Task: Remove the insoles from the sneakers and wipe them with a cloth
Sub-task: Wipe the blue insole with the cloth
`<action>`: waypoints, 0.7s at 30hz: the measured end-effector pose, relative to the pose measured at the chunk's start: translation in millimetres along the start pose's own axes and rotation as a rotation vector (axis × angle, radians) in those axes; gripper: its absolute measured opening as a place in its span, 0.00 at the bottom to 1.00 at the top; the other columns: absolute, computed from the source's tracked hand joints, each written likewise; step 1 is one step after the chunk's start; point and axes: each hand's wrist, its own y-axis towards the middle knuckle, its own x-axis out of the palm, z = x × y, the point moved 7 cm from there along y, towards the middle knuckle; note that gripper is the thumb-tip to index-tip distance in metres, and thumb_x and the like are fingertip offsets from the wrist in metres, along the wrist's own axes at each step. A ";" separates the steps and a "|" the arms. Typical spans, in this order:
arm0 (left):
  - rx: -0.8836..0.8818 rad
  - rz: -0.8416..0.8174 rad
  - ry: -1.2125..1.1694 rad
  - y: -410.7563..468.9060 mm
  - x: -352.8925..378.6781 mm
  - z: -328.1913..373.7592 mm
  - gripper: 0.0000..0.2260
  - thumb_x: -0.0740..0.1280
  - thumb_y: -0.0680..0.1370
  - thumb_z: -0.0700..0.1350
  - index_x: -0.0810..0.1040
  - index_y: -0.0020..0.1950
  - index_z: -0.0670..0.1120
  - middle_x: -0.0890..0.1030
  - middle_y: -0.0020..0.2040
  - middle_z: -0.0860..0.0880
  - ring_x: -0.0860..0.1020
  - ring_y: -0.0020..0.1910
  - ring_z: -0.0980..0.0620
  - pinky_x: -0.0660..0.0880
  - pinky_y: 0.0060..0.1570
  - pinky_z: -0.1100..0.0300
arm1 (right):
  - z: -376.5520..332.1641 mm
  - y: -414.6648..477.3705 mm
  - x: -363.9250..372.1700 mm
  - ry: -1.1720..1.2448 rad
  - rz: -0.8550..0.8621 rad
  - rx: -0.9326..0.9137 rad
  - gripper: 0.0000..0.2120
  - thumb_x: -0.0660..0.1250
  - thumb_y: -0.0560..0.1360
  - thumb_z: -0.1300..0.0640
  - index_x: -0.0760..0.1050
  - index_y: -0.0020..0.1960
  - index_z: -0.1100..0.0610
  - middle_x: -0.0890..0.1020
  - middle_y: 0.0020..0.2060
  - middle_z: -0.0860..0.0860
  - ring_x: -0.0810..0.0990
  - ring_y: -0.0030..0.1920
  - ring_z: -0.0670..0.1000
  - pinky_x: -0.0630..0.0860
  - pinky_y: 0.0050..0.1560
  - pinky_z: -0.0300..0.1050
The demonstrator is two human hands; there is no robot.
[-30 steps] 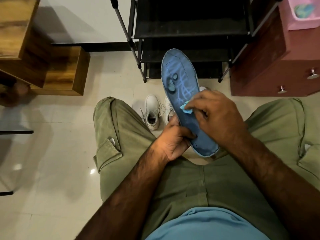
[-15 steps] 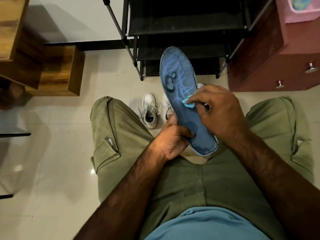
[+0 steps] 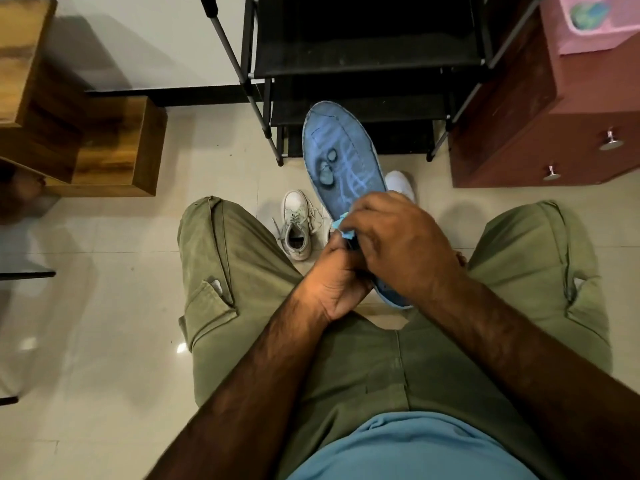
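- The insole (image 3: 343, 157) is held up between the knees. Its toe end points away toward the rack (image 3: 363, 57) and its heel end is near the body.
- The left hand (image 3: 337, 278) grips the insole from its left edge, with the fingers curled round the lower half (the thumb I cannot see).
- The right hand (image 3: 398, 244) pinches a small blue cloth (image 3: 341, 226) and presses it on the middle of the insole. The cloth is near the left edge, just beside the left hand's fingers.
- One sneaker (image 3: 296, 226) stands on the floor (image 3: 104, 306) just beyond the hands. The toe of the second sneaker (image 3: 400, 183) shows to the right of the insole.
- To wipe well, I think the left hand should hold firmly so the soft insole does not bend under the pressure. The cloth should travel in long strokes from heel to toe.
- The pale streaks and two pale patches on the front half probably need more passes, though I cannot tell whether they are dirt or wear.
- Compared with half a second ago, the cloth is lower on the insole and closer to its left edge.
- The right hand now covers most of the heel half, which was visible then, and it meets the left hand.
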 end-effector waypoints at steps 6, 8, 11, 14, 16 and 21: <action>0.022 -0.024 0.029 -0.1 1.4 1.2 0.33 0.52 0.69 0.17 0.77 0.63 0.44 0.84 0.52 0.43 0.82 0.55 0.44 0.81 0.53 0.51 | 19.1 6.1 -14.1 -0.037 0.085 0.075 0.09 0.72 0.73 0.65 0.85 0.50 0.56 0.83 0.47 0.52 0.79 0.50 0.56 0.78 0.52 0.58; 0.025 -0.006 0.030 0.6 -2.3 0.5 0.29 0.55 0.69 0.19 0.77 0.61 0.41 0.83 0.52 0.41 0.81 0.57 0.42 0.80 0.52 0.51 | 2.6 -0.8 -0.2 -0.028 -0.027 0.000 0.10 0.73 0.72 0.65 0.84 0.52 0.56 0.82 0.48 0.52 0.78 0.50 0.55 0.79 0.51 0.55; 0.037 -0.028 0.044 1.4 -2.4 0.9 0.35 0.55 0.67 0.18 0.74 0.70 0.40 0.81 0.57 0.39 0.80 0.60 0.40 0.78 0.58 0.48 | 22.7 1.3 -11.1 0.003 0.046 0.056 0.09 0.70 0.74 0.64 0.85 0.51 0.55 0.83 0.48 0.51 0.79 0.51 0.54 0.78 0.54 0.53; 0.033 -0.030 0.041 1.4 -1.4 0.7 0.36 0.55 0.66 0.18 0.76 0.68 0.44 0.82 0.59 0.41 0.80 0.60 0.41 0.78 0.59 0.47 | 35.7 3.9 -19.1 -0.016 0.130 0.136 0.09 0.68 0.75 0.64 0.84 0.51 0.55 0.82 0.48 0.52 0.78 0.51 0.55 0.76 0.55 0.53; 0.034 -0.024 0.039 1.6 -3.1 -0.5 0.30 0.57 0.67 0.20 0.79 0.60 0.44 0.83 0.52 0.41 0.82 0.55 0.42 0.79 0.53 0.50 | 13.1 -0.6 -6.2 -0.036 0.053 0.034 0.09 0.71 0.73 0.66 0.84 0.50 0.56 0.82 0.47 0.52 0.79 0.50 0.56 0.77 0.54 0.57; 0.052 -0.046 0.049 2.9 -2.5 2.3 0.36 0.56 0.66 0.19 0.75 0.70 0.42 0.81 0.58 0.39 0.81 0.59 0.41 0.78 0.57 0.48 | 29.5 -3.1 -17.6 0.009 0.094 0.048 0.10 0.70 0.73 0.68 0.85 0.49 0.57 0.83 0.47 0.52 0.80 0.49 0.56 0.78 0.52 0.53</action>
